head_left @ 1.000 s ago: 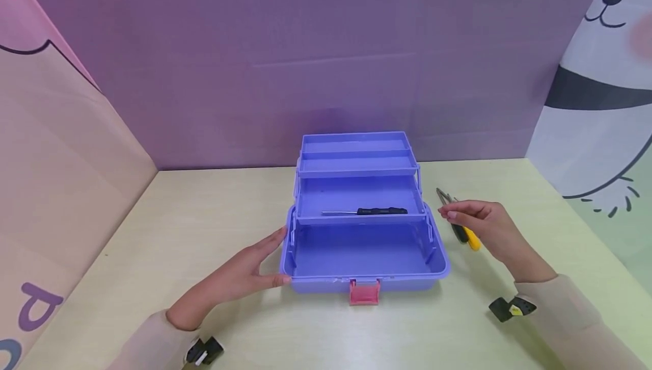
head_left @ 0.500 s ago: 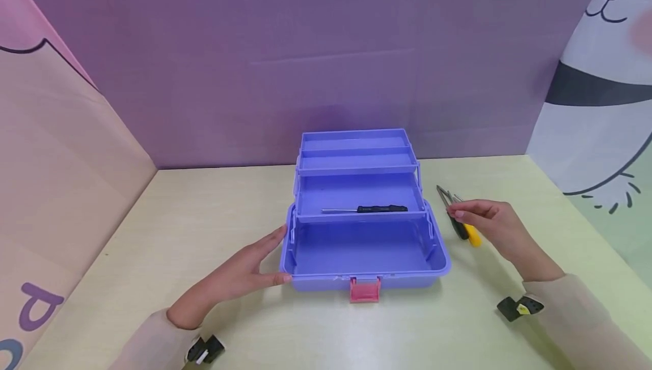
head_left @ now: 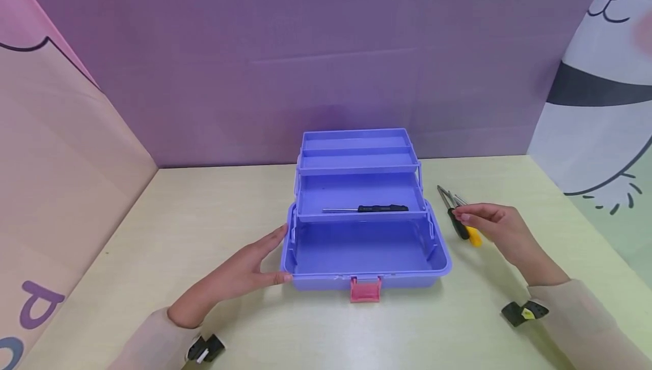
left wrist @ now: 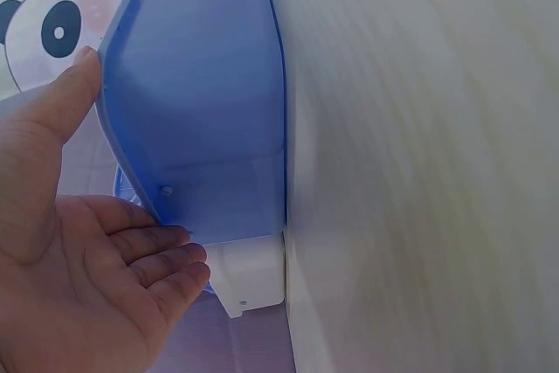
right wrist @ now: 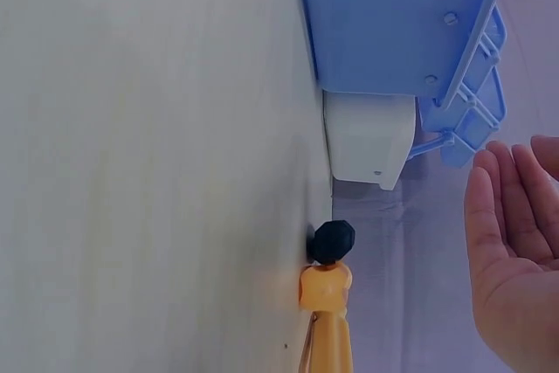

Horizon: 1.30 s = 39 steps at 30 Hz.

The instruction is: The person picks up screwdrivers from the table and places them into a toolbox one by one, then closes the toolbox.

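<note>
A purple-blue toolbox (head_left: 321, 283) stands with its tiered trays unfolded and a pink latch (head_left: 365, 291) at the front. In the middle tray lies a black-handled screwdriver (head_left: 382, 209). My left hand (head_left: 249, 271) touches the box's left side, thumb near the front corner; in the left wrist view, the fingers (left wrist: 179, 255) rest along its edge. My right hand (head_left: 501, 228) hovers over tools right of the box: a black-handled one (head_left: 460, 227) and a yellow-handled one (head_left: 475, 237). Nothing shows in its fingers in the right wrist view, and it partly hides the tools.
The pale wooden table (head_left: 204, 217) carries everything. A purple backdrop (head_left: 331, 47) rises behind the toolbox. Printed panels stand at both sides, the right one (head_left: 601, 149) with a cartoon animal.
My right hand has drifted slightly right and away from the toolbox, showing more of the tools' metal shafts. The left hand stays against the box.
</note>
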Each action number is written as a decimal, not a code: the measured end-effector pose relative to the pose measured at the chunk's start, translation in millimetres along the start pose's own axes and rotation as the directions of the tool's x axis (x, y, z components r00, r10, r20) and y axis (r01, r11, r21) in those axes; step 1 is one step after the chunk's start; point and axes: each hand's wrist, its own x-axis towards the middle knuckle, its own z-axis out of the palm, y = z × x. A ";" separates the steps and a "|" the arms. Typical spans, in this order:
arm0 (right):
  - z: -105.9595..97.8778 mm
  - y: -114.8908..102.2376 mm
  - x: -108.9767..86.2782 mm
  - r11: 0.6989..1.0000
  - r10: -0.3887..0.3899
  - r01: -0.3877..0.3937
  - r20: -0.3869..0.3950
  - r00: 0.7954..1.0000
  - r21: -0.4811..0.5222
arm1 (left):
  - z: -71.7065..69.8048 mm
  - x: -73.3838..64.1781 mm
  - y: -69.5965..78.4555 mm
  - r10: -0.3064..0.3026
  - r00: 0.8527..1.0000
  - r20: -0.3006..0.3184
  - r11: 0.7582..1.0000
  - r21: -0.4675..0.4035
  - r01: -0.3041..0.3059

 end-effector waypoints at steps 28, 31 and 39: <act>-36.4 18.7 -4.0 0.981 0.179 -0.186 -0.115 0.977 -0.052 | 0.0 -0.7 -0.9 -0.009 1.000 0.000 1.000 0.000 0.009; -41.1 23.4 -3.1 0.982 0.187 -0.183 -0.091 0.978 0.049 | -0.2 -1.0 -1.0 -0.007 1.000 0.000 1.000 -0.005 0.007; -50.3 36.3 -2.9 0.857 0.109 -0.078 -0.031 0.994 0.510 | 0.5 -1.1 -2.0 -0.002 1.000 -0.002 1.000 -0.009 0.002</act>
